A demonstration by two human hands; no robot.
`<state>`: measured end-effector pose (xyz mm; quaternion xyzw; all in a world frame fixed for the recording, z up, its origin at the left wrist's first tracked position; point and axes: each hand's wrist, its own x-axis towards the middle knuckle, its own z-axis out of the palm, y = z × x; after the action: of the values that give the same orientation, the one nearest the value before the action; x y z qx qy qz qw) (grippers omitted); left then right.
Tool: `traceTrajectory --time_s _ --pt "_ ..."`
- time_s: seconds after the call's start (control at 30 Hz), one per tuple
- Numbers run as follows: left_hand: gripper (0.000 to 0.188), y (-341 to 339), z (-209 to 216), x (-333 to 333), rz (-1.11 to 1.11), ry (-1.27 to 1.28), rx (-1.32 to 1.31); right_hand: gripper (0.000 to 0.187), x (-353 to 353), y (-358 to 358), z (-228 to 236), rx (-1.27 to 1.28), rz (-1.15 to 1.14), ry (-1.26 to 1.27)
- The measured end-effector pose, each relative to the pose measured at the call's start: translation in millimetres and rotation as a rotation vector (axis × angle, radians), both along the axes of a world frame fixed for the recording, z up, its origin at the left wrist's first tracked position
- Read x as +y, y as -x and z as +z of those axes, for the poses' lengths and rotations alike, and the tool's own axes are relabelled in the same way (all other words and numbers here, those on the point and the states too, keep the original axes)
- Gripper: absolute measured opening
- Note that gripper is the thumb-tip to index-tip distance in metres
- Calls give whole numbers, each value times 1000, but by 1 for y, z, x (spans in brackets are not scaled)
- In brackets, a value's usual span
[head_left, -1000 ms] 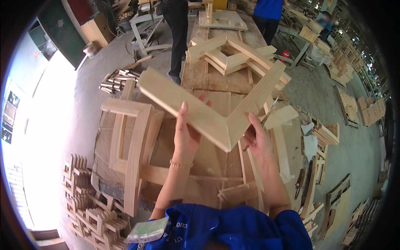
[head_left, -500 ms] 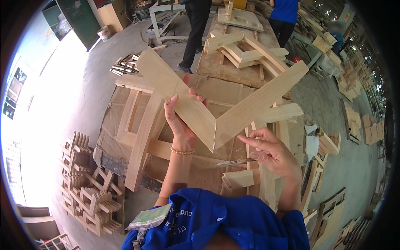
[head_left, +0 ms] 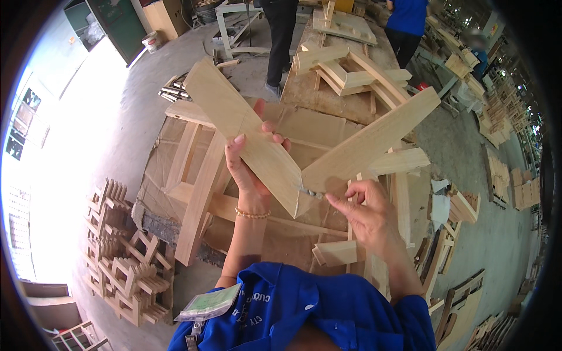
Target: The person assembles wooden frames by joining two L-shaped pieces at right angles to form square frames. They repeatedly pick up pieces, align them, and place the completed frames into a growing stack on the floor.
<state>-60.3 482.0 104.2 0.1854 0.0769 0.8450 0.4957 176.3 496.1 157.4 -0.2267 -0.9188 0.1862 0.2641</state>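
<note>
My left hand (head_left: 247, 169), with a beaded bracelet at the wrist, is closed round the left leg of a V-shaped piece of two pale boards (head_left: 372, 137). The boards meet in a mitred corner that points toward me. My right hand (head_left: 370, 215) pinches a small, narrow metal blade-like tool (head_left: 312, 193). The tool's tip touches the seam of the corner from the right. Its exact kind is hard to make out, since the fingers cover its rear end. Below the piece, wooden frames (head_left: 199, 205) lie on a cardboard-covered bench (head_left: 287, 248).
A further bench (head_left: 293, 90) ahead bears more wooden frames (head_left: 333, 64). Stacked notched wooden parts (head_left: 126, 263) stand on the floor at left. Two people in dark trousers (head_left: 278, 47) stand near the far bench. Boards and frames (head_left: 462, 304) lean at the lower right.
My right hand has moved up and left, bringing the tool from below the piece onto the corner seam. The left hand still holds the piece, which has shifted slightly.
</note>
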Motion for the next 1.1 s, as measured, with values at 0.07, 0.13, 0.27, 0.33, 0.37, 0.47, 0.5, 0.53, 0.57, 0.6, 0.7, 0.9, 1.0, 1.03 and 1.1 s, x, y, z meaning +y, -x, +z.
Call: traceTrajectory --time_s 0.07,0.13,0.27,0.33,0.37,0.47,0.5,0.53,0.57,0.6,0.7,0.9,1.0,1.03,1.1 --pt "79 1 -2 2 -6 -14 -37 45 -10 -3 2 -37 10 12" --pt "79 2 -4 3 -32 -38 -71 44 -17 -7 0 -39 28 39" --pt "80 4 -9 5 -102 -37 -142 40 -5 -30 4 148 12 153" --pt "80 8 -16 3 -191 -91 -193 35 6 -45 0 295 -141 234" --pt "80 10 -19 1 -229 -115 -209 33 11 -53 -2 340 -238 289" --pt "82 15 -20 -2 -382 -140 -232 30 27 -75 1 376 -429 46" --pt "83 17 -19 -3 -443 -123 -232 29 29 -81 4 362 -474 -102" --pt "84 18 -20 -2 -497 -104 -229 30 29 -84 6 282 -520 -189" --pt "87 15 -21 -2 -535 -101 -236 30 26 -84 12 199 -567 -274" --pt "88 9 -21 -1 -570 -77 -213 31 24 -85 17 113 -612 -357" --pt "90 -12 -15 5 -674 -24 -130 34 22 -91 16 -99 -531 -412" --pt "89 -47 -12 25 -820 42 -33 32 4 -121 -4 -258 -390 228" --pt "87 -60 -15 34 -801 99 13 29 -6 -136 -5 47 -683 -47" --pt "87 -68 -16 37 -776 111 33 24 -8 -144 -8 171 -771 -145" --pt "85 -75 -18 38 -700 136 77 25 -10 -163 -18 335 -984 -23"
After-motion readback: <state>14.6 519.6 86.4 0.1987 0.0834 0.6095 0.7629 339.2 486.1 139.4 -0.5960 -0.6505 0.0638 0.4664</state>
